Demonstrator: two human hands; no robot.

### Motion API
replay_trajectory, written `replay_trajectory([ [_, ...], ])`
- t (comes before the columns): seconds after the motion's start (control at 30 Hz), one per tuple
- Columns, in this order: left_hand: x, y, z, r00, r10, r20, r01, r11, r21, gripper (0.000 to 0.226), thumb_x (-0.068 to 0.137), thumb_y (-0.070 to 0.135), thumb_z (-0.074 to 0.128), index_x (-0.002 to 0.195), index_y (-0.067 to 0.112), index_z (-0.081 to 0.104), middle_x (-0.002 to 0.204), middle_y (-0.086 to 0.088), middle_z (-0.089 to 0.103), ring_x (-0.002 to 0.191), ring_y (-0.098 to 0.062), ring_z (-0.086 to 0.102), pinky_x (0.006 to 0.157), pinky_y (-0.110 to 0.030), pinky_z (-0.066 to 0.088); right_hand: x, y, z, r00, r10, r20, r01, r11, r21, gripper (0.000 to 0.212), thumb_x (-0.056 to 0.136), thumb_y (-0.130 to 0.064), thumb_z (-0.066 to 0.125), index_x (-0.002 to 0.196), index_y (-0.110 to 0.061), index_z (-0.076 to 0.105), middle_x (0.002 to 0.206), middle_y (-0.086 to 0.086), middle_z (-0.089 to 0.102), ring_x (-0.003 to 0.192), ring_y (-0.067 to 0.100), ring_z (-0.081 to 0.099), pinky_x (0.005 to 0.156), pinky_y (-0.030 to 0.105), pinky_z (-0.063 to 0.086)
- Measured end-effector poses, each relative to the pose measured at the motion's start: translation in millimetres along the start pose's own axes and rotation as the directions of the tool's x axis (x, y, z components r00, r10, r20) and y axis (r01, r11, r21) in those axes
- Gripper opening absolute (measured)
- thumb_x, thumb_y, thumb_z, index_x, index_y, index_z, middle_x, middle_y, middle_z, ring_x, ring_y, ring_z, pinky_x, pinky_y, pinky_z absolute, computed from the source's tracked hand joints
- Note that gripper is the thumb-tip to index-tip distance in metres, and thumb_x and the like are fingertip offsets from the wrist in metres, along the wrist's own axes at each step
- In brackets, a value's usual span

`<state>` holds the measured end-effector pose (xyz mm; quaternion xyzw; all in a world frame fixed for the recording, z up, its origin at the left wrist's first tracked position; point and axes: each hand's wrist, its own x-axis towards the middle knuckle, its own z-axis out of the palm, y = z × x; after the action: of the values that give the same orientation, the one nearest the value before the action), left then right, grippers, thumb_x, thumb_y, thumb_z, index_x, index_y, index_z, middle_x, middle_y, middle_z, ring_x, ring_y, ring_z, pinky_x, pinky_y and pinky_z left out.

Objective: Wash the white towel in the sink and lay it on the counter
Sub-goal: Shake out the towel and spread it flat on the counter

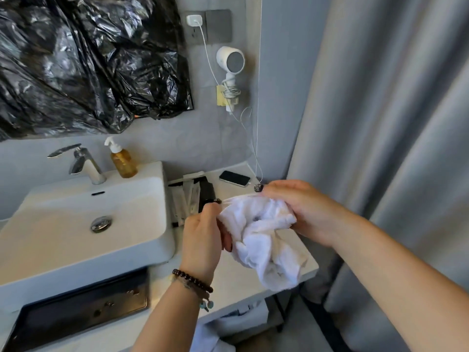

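Hands hold a bunched white towel (261,240) above the counter (233,275), right of the sink (83,224). Left hand (203,240), with a bead bracelet (193,280) on its wrist, grips the towel's left side with curled fingers. Right hand (302,207) clasps its upper right part. Loose cloth hangs down between them. A faucet (81,163), soap bottle (123,158) and phone (234,178) sit behind.

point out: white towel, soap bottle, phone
white towel (264,240): head view, on the bunched middle folds.
soap bottle (124,162): head view, on the amber body.
phone (234,178): head view, on the dark screen.
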<state>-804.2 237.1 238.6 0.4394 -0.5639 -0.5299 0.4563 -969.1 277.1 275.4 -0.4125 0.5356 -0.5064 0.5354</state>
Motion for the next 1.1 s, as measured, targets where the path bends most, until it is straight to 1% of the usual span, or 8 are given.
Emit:
replay_trajectory([
  [0.17, -2.2, 13.3, 4.7, 0.987, -0.155, -0.039, 0.151, 0.985, -0.082, 0.045, 0.084, 0.023, 0.048, 0.040, 0.021, 0.037, 0.046, 0.003, 0.033, 0.047, -0.014, 0.030, 0.055, -0.032, 0.024, -7.2, -8.0, -13.0, 0.997, 0.001, 0.075, 0.002, 0.999, -0.032, 0.047, 0.092, -0.007, 0.053, 0.048, -0.021, 0.055, 0.051, -0.002, 0.049, 0.049, 0.012, 0.049, 0.051, 0.027, 0.037],
  [0.37, -5.1, 24.2, 5.3, 0.982, -0.188, -0.019, 0.179, 0.955, -0.235, 0.046, 0.085, 0.015, 0.046, 0.041, 0.025, 0.038, 0.053, 0.004, 0.030, 0.054, -0.014, 0.027, 0.053, -0.031, 0.021, -6.4, -15.6, -1.0, 0.992, -0.112, -0.052, 0.107, 0.991, -0.084, 0.031, 0.099, -0.024, 0.053, 0.072, -0.009, 0.052, 0.062, 0.006, 0.052, 0.053, 0.015, 0.052, 0.052, 0.023, 0.046],
  [0.5, -7.7, 26.2, 10.7, 0.990, -0.140, 0.020, 0.139, 0.939, -0.315, 0.044, 0.086, 0.009, 0.047, 0.044, 0.022, 0.041, 0.057, 0.002, 0.030, 0.057, -0.014, 0.027, 0.057, -0.029, 0.024, -5.6, -5.6, -2.6, 0.992, -0.069, -0.109, 0.064, 0.997, -0.044, 0.046, 0.095, -0.031, 0.059, 0.096, 0.015, 0.055, 0.088, 0.010, 0.053, 0.078, 0.024, 0.049, 0.074, 0.037, 0.039],
  [0.63, -5.7, 31.6, 17.9, 0.999, -0.040, 0.019, 0.043, 0.978, -0.203, 0.060, 0.100, 0.021, 0.044, 0.041, 0.022, 0.057, 0.052, 0.006, 0.040, 0.051, -0.010, 0.037, 0.055, -0.027, 0.031, -5.0, -11.1, -5.4, 0.994, -0.099, -0.055, 0.095, 0.993, -0.064, 0.051, 0.081, -0.041, 0.072, 0.097, 0.007, 0.063, 0.088, 0.008, 0.055, 0.086, 0.022, 0.052, 0.083, 0.037, 0.040],
  [0.73, 2.9, 37.8, 21.9, 0.999, 0.045, -0.013, -0.046, 0.996, -0.076, 0.057, 0.096, 0.048, 0.046, 0.069, 0.003, 0.068, 0.071, -0.008, 0.049, 0.069, -0.021, 0.044, 0.064, -0.036, 0.033, -6.2, -22.4, -13.3, 0.994, -0.089, 0.056, 0.096, 0.988, -0.122, 0.029, 0.077, -0.036, 0.079, 0.079, -0.009, 0.068, 0.083, 0.010, 0.059, 0.081, 0.022, 0.056, 0.078, 0.036, 0.042],
  [0.83, 7.6, 50.0, 30.8, 0.996, 0.087, -0.010, -0.088, 0.993, -0.075, 0.066, 0.094, 0.054, 0.047, 0.077, -0.007, 0.062, 0.074, -0.012, 0.053, 0.069, -0.024, 0.048, 0.060, -0.036, 0.036, -7.3, -34.0, -24.9, 0.987, -0.116, 0.115, 0.138, 0.968, -0.208, 0.033, 0.056, -0.033, 0.085, 0.068, -0.017, 0.060, 0.072, 0.006, 0.060, 0.069, 0.019, 0.058, 0.067, 0.031, 0.046],
  [0.97, 20.2, 72.8, 49.7, 0.996, 0.031, -0.079, -0.046, 0.980, -0.194, 0.042, 0.100, 0.037, 0.048, 0.067, 0.011, 0.050, 0.061, -0.007, 0.045, 0.065, -0.020, 0.047, 0.064, -0.035, 0.039, -2.1, -38.7, -42.7, 0.967, -0.188, 0.175, 0.251, 0.838, -0.484, 0.042, 0.056, -0.017, 0.094, 0.085, -0.007, 0.065, 0.079, 0.010, 0.068, 0.070, 0.017, 0.062, 0.071, 0.035, 0.053],
  [1.1, 21.5, 81.8, 65.6, 0.994, -0.095, -0.055, 0.075, 0.954, -0.289, 0.040, 0.099, 0.039, 0.050, 0.071, 0.011, 0.054, 0.062, -0.005, 0.050, 0.062, -0.021, 0.053, 0.069, -0.036, 0.044, 5.5, -16.0, -52.8, 0.956, -0.228, 0.182, 0.284, 0.590, -0.756, 0.008, 0.076, -0.013, 0.075, 0.079, -0.014, 0.068, 0.077, 0.003, 0.067, 0.069, 0.012, 0.059, 0.066, 0.028, 0.047],
])
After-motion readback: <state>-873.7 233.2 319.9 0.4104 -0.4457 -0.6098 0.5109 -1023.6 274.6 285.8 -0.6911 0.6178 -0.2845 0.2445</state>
